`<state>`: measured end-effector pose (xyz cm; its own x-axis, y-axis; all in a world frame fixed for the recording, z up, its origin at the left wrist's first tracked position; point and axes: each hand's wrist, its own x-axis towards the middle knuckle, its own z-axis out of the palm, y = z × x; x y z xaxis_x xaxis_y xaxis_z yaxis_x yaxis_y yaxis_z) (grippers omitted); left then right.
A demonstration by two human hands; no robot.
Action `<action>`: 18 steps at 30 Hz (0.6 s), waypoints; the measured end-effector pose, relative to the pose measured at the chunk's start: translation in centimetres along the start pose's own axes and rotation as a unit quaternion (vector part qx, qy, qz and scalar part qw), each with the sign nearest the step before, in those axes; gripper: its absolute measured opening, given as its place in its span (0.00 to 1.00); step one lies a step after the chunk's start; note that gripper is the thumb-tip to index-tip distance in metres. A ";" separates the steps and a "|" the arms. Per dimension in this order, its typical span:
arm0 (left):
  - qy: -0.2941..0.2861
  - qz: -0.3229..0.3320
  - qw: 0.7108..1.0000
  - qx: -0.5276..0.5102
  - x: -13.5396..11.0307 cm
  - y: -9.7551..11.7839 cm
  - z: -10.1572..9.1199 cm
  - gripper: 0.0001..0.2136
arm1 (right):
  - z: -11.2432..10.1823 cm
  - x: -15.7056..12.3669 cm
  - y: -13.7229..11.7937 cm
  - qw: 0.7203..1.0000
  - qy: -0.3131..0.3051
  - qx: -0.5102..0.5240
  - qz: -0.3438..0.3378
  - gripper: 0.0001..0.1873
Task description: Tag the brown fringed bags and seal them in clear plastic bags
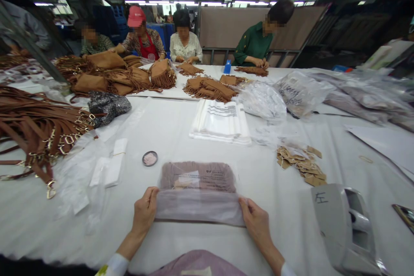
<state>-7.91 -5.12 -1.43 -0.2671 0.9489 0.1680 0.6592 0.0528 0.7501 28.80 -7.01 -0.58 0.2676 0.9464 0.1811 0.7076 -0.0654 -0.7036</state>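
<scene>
A clear plastic bag (198,194) with a brown item inside lies flat on the white table (181,133) just in front of me. Its near end is folded over as a flap. My left hand (144,213) pinches the flap's left corner. My right hand (255,221) pinches the flap's right corner. Both hands have fingers closed on the plastic.
Brown straps with metal clasps (39,131) pile at the left. A small round dish (149,158), a stack of white bags (221,123), tan paper tags (300,164) and a tape dispenser (347,224) surround me. Several people work on tan fringed bags (207,87) across the table.
</scene>
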 end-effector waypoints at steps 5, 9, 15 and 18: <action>-0.047 0.055 0.993 0.094 0.6 -1.3 1.0 0.14 | 0.4 0.1 0.3 0.996 0.022 -0.072 -0.042 0.27; -0.065 0.066 0.983 0.157 1.1 -1.6 1.3 0.13 | 0.9 0.0 0.6 0.990 0.048 -0.120 -0.057 0.26; 0.081 0.143 0.967 0.195 0.7 -0.3 0.3 0.12 | 1.4 -0.6 0.9 0.984 0.059 -0.153 -0.067 0.23; 0.098 0.295 0.940 0.143 -1.7 2.8 1.2 0.18 | 1.5 -0.9 0.7 0.984 0.060 -0.158 -0.063 0.22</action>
<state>-4.73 -6.22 -0.39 0.0977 0.7649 0.6367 0.8880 -0.3558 0.2912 28.13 -7.43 -2.28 0.2275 0.9100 0.3465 0.9030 -0.0639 -0.4249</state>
